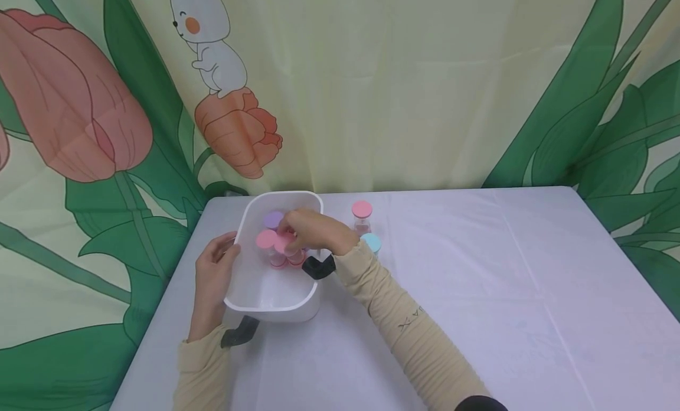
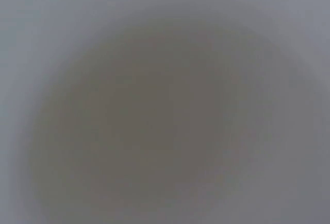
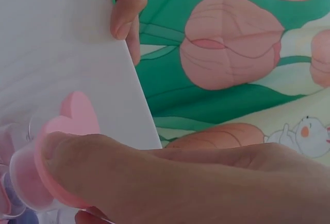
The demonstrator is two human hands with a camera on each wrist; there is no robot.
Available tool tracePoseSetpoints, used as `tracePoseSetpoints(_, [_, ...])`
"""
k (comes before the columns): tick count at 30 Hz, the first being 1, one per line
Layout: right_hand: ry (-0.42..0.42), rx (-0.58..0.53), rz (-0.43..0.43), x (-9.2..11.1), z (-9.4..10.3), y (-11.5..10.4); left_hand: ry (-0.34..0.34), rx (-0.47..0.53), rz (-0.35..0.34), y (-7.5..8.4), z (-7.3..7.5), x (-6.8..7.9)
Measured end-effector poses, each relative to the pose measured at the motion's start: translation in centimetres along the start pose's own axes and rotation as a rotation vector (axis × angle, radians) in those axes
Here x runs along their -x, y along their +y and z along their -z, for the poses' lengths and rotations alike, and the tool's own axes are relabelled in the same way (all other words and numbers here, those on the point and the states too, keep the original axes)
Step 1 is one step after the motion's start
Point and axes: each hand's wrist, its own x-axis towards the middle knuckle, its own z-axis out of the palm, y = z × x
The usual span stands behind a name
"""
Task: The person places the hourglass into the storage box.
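Observation:
A white plastic bin [image 1: 260, 290] stands on the left of the table with several small clear jars in it. My left hand [image 1: 211, 278] grips its left rim; in the right wrist view those fingers [image 3: 129, 2] show at the edge. Reaching over the right side, my right hand [image 1: 317, 229] pinches a small jar by its pink lid [image 3: 81, 113], the thumb lying on the lid. Beside it in the bin are another pink-lidded jar [image 1: 267, 239] and a purple-lidded jar [image 1: 273, 219]. The left wrist view is only a grey blur.
Right of the bin stand a pink-lidded jar [image 1: 362, 210] and a blue-lidded jar [image 1: 371, 242], partly hidden by the right sleeve. A white cloth covers the table [image 1: 478, 293]. Behind it hangs a curtain [image 1: 404, 92] printed with tulips and a rabbit.

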Motion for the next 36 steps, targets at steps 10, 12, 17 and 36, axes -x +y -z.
tracePoseSetpoints(10, [-0.030,0.004,0.036,0.0,0.0,-0.1,0.013,-0.018,0.016,0.1,0.0,-0.3])
tracePoseSetpoints(12, [-0.033,0.008,0.043,0.0,0.0,-0.1,0.015,-0.020,0.016,0.1,0.0,-0.3])
tracePoseSetpoints(17, [-0.031,0.029,0.041,0.1,0.1,-0.1,0.015,-0.010,0.005,-0.1,-0.1,-0.3])
tracePoseSetpoints(36, [0.033,-0.005,0.071,1.2,1.3,-0.3,0.017,-0.020,0.024,0.1,-0.1,-0.4])
